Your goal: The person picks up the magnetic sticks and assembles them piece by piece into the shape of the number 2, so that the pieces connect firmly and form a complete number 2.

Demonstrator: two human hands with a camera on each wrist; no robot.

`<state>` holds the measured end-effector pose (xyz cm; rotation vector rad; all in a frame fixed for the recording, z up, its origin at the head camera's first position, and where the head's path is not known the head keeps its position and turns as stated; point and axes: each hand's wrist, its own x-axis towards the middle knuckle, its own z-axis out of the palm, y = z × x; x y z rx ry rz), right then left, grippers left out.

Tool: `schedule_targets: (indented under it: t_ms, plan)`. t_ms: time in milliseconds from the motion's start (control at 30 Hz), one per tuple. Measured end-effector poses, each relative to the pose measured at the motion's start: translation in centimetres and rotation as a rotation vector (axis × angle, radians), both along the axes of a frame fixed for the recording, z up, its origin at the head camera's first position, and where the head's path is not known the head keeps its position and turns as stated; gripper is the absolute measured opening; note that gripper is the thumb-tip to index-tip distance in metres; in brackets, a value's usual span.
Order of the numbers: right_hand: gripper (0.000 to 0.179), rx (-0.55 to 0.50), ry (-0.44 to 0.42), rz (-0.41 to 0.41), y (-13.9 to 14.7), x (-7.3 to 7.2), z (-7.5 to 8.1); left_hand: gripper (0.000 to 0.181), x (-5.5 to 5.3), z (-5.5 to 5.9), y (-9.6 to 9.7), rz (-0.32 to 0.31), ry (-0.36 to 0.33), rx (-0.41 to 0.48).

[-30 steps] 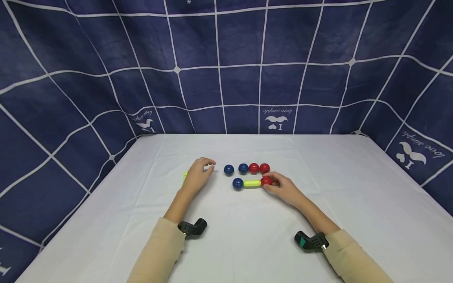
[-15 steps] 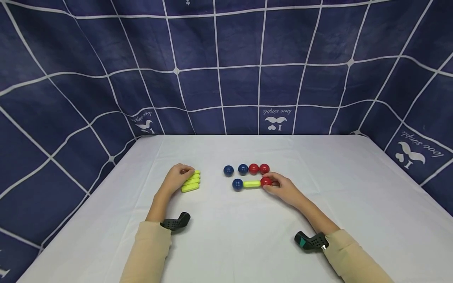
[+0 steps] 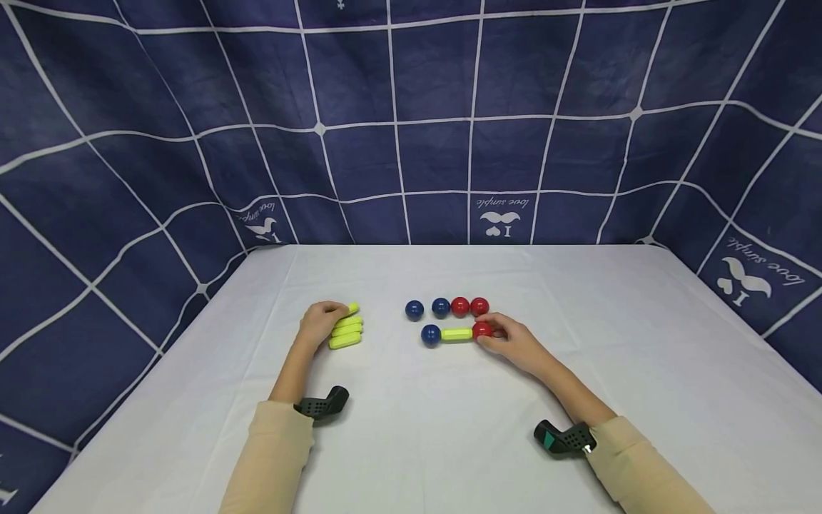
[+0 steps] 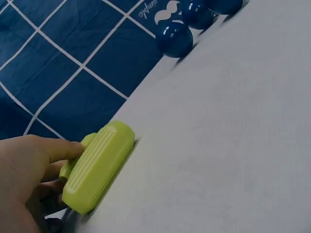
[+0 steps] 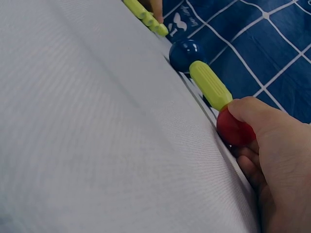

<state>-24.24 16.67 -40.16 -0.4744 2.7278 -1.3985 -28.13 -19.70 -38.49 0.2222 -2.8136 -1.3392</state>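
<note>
My left hand (image 3: 317,323) pinches the farthest yellow-green rod (image 3: 353,308), which lies askew to the other yellow-green rods (image 3: 345,340) stacked side by side toward me. In the left wrist view the nearest rod (image 4: 99,167) hides most of those behind it. With thumb and fingers, my right hand (image 3: 514,344) grips a red ball (image 3: 481,330). That ball sits at the right end of a yellow-green rod (image 3: 457,334), and a blue ball (image 3: 431,335) is at its left end, like a dumbbell lying on the table.
Behind the dumbbell shape are a lone blue ball (image 3: 414,310), another blue ball (image 3: 441,308) and two red balls, one in the middle (image 3: 459,307) and one at the right (image 3: 479,307). A white cloth covers the table (image 3: 411,428). A blue checked curtain (image 3: 437,157) hangs around it.
My left hand has moved left from beside the blue balls to the rods and now pinches the farthest one, turning it askew. My right hand keeps its grip on the red ball.
</note>
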Motion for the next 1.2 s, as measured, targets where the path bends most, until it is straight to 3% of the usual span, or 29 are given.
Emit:
schedule_targets:
  t_ms: [100, 267, 567, 767, 967, 1200]
  plan:
    - [0.043, 0.004, 0.001, -0.002, 0.0, 0.0, 0.0, 0.039, 0.1, 0.4, 0.5, 0.048, 0.046, 0.068]
    - [0.043, 0.004, 0.004, 0.0, 0.0, 0.1, 0.1, 0.036, 0.2, 1.8, 2.1, 0.074, 0.123, 0.095]
    - [0.043, -0.004, -0.009, -0.003, 0.0, 0.1, -0.1, 0.032, 1.2, 3.5, 6.7, -0.051, 0.133, 0.175]
    - [0.044, -0.001, -0.006, -0.002, 0.0, 0.1, -0.3, 0.032, 2.5, 3.7, 10.5, -0.145, 0.098, 0.263]
    - [0.046, 0.003, -0.006, 0.017, 0.1, 0.0, 0.0, 0.031, 4.3, 3.6, 13.5, -0.271, -0.016, 0.394]
    - [0.037, -0.01, 0.023, 0.054, 0.5, -0.1, 0.1, 0.03, 5.9, 2.2, 16.0, -0.371, -0.101, 0.397]
